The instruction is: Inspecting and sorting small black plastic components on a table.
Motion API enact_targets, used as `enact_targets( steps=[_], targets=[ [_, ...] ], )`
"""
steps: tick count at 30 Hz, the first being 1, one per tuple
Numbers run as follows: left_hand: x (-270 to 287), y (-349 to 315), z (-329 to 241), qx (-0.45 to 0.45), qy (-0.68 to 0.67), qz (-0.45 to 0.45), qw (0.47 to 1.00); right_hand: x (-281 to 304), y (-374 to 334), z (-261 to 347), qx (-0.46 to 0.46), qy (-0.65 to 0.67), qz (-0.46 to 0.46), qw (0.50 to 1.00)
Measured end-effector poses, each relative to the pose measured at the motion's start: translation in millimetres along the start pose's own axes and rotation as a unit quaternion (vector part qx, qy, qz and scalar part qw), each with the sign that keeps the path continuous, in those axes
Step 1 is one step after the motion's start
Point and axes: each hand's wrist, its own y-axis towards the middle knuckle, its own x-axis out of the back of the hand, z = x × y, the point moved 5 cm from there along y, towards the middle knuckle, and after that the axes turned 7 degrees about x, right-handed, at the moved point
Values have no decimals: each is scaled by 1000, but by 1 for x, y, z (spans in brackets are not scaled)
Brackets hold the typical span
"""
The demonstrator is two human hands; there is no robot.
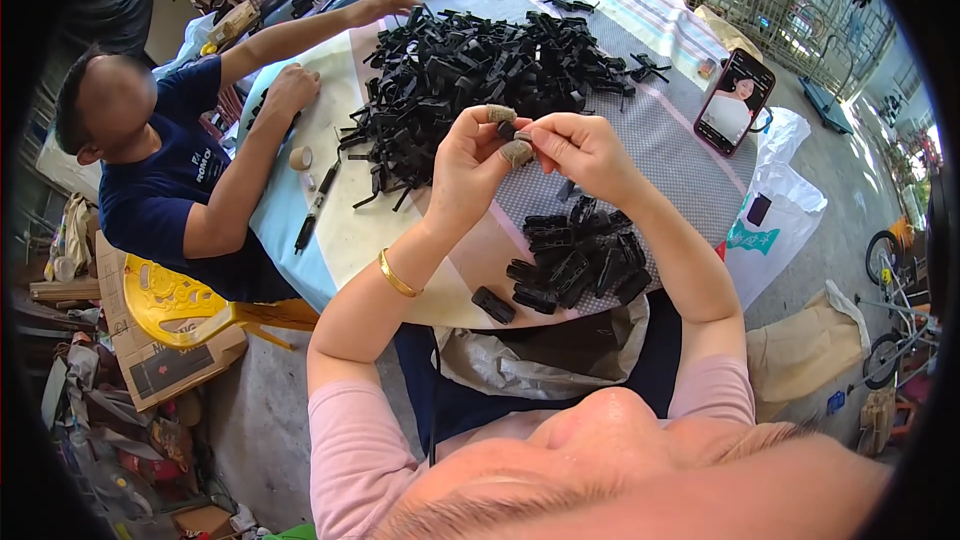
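Note:
Over the table, my left hand pinches a small black plastic part between thumb and forefinger. Tan coverings wrap those two fingertips. My right hand meets it from the other side, its thumb and forefinger closed on the same part, which the fingers mostly hide. Just beyond my hands spreads a big heap of black plastic pieces with thin legs. Nearer to me lies a smaller pile of blocky black pieces, with one loose black piece close to the table's edge.
A co-worker in a dark blue shirt sits at the left, one hand reaching to the heap. A tape roll and a black pen-like tool lie between us. A phone stands at the right, beside a white plastic bag.

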Motion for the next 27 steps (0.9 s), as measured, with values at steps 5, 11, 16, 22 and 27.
enact_targets(
  steps=[5, 11, 16, 22, 27],
  targets=[
    [-1, -2, 1, -21, 56, -8, 998, -1, 0, -2, 6, -33, 45, 998],
    [1, -11, -8, -97, 169, -54, 979, -10, -5, -3, -58, 17, 17, 998],
    [-1, -6, -10, -112, 185, -84, 973, -6, -2, -1, -15, -27, -18, 999],
    [-10, -8, -12, -103, 278, -85, 951, 4, 1, 30, 167, -216, -47, 961],
    [-15, -9, -19, -86, 299, -2, 951, 13, 1, 12, 83, -123, -7, 989]
  ],
)
